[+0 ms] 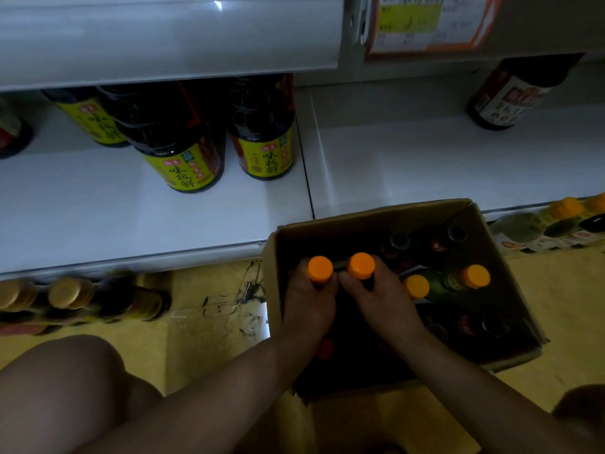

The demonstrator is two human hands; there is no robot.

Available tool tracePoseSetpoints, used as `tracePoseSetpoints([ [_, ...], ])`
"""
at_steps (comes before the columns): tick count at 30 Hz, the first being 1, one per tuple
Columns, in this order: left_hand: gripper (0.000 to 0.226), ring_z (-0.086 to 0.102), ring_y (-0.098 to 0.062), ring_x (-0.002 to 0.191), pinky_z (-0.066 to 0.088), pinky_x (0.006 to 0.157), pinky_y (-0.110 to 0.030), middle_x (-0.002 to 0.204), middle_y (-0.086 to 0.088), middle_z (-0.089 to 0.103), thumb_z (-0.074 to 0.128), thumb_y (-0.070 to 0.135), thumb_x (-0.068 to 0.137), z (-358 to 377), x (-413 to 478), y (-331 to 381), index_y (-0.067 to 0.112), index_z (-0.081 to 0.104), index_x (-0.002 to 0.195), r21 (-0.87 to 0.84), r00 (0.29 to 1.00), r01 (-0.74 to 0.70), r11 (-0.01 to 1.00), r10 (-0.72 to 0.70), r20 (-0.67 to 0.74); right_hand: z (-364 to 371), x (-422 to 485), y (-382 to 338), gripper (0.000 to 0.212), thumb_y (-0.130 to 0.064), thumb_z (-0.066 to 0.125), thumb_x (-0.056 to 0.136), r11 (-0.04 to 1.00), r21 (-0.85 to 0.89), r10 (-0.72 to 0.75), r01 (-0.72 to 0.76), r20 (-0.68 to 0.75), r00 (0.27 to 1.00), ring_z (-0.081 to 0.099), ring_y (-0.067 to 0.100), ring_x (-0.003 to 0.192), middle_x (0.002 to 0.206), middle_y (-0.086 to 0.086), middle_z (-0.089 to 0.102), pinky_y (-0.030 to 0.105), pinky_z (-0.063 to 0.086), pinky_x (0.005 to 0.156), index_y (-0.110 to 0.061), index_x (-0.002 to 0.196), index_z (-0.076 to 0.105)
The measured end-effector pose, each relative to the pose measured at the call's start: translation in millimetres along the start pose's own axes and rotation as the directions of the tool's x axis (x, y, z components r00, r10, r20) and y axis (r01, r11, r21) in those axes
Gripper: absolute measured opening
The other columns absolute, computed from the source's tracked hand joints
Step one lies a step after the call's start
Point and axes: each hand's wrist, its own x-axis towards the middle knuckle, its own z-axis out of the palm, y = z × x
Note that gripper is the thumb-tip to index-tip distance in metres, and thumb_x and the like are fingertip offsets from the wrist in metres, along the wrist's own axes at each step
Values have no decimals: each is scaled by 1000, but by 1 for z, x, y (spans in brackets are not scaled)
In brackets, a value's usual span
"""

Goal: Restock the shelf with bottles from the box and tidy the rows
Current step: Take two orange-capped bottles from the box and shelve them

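An open cardboard box (497,257) stands on the floor in front of the white shelf (131,217). Inside it my left hand (309,306) grips the neck of an orange-capped bottle (320,269). Right beside it my right hand (381,299) grips a second orange-capped bottle (361,265). Two more orange-capped bottles (416,286) (476,276) and several dark-capped ones (400,240) stand deeper in the box. On the shelf, dark bottles with yellow labels (183,162) (266,149) stand in loose rows at the left.
A lone dark bottle with a white label (510,96) stands at the shelf's back right, with bare shelf around it. Bottles with gold caps (68,293) fill the lower shelf at left, and more orange-capped ones (568,208) at right. My knee (65,381) is at lower left.
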Motion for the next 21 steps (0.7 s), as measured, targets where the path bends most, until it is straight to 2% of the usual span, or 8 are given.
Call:
tracePoseSetpoints([
  [1,20,62,-11,103,50,88,-28,107,9,64,64,19,98,0,0,-2,32,56,111,7,1000,-4,1000,4,-3,0,-1,-1,18,-30,67,95,1000,8,-4,4,2,1000,58,18,100,96,-7,61,25,42,74,-24,107,56],
  [3,20,62,-6,101,49,85,-22,108,10,65,64,19,98,-1,-2,-3,35,57,106,19,999,-50,999,50,2,-1,-3,-3,17,-27,68,95,1000,24,-11,11,-5,1000,59,16,98,93,-12,60,20,39,71,-22,107,57],
  [5,19,62,1,98,49,83,-21,109,10,66,64,20,98,-1,-7,-5,38,59,103,34,994,-106,994,106,-3,-3,-9,-7,19,-27,69,94,999,31,-21,21,-18,1000,60,15,99,95,-13,61,20,40,72,-23,110,59],
  [10,21,62,5,102,49,83,-14,113,18,67,61,21,99,-2,-37,17,35,63,114,87,978,-203,975,207,-35,-22,-33,-39,35,-34,65,94,996,93,-1,6,-54,999,57,-3,102,108,-19,62,14,42,77,-29,128,57],
  [13,21,62,2,101,47,78,-11,112,15,66,63,21,98,-8,-51,36,32,61,116,233,949,-281,931,306,-80,-34,-46,-65,40,-34,63,95,993,121,16,-8,-64,998,54,-9,101,111,-23,58,6,38,75,-32,133,53],
  [16,25,61,3,104,46,79,-8,115,16,66,66,26,96,-17,-67,55,33,61,119,252,940,-291,923,325,-106,-46,-60,-90,41,-35,64,94,990,139,12,0,-82,997,55,-1,103,111,-23,57,16,42,82,-33,134,52],
  [18,30,59,6,106,44,80,-5,116,19,64,70,27,94,-25,-82,72,44,58,115,256,935,-293,921,332,-124,-51,-71,-105,38,-35,65,94,986,165,11,5,-97,995,55,-1,102,108,-26,57,28,46,88,-36,129,52],
  [21,34,57,9,107,43,81,-4,116,21,62,73,29,90,-40,-110,97,54,55,106,237,932,-302,923,338,-130,-53,-94,-128,39,-34,67,93,983,178,-2,33,-171,985,57,4,109,119,-14,60,37,51,95,-37,129,52],
])
